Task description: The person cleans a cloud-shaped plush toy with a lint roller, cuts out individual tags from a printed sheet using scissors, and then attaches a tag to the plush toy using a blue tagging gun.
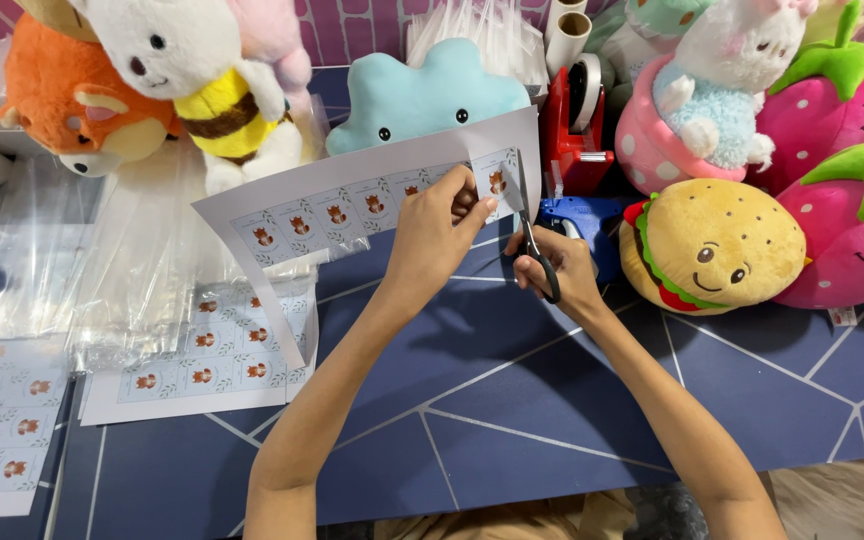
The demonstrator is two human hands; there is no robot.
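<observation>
Here, mid-frame, the left hand (432,240) pinches the printed label sheet (352,205) while the right hand (552,265), fingers closed through the scissors (532,235), cuts beside one label; the next snip needs steady alignment.

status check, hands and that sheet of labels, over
Left hand pinching the label sheet near its right end. Right hand working scissors, blades at the sheet. Nothing in the way.
</observation>
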